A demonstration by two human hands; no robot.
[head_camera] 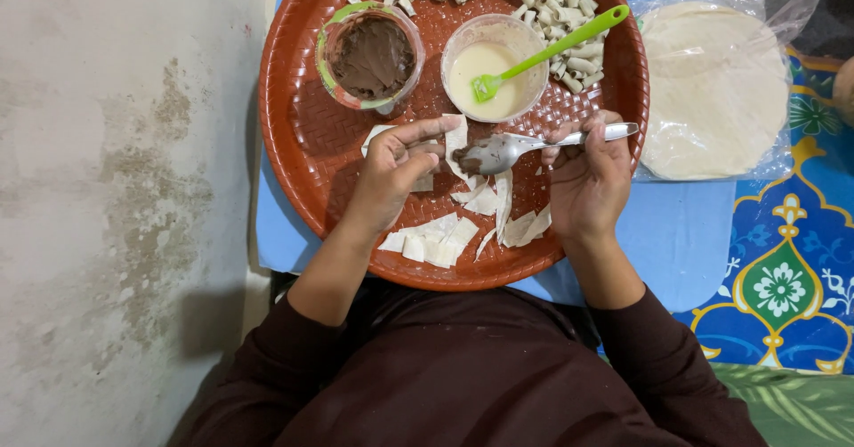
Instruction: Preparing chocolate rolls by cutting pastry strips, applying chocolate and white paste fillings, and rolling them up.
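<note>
My left hand [391,167] pinches a thin white strip of dough [456,141] over a round reddish-brown woven tray [298,136]. My right hand [587,176] grips a metal spoon [516,148] by its handle; the spoon's bowl carries brown filling and touches the strip. More cut dough strips [445,238] lie on the tray's near part. Behind the hands stand a tub of brown paste [372,57] and a clear bowl of pale batter [495,66] with a green brush [556,47] in it. Several rolled dough pieces [551,11] are piled at the far rim.
The tray rests on a light blue board [685,233]. A stack of round flat dough sheets in a clear plastic bag [716,87] lies to the right. A patterned blue mat [792,278] is at the right, bare concrete floor [116,198] at the left.
</note>
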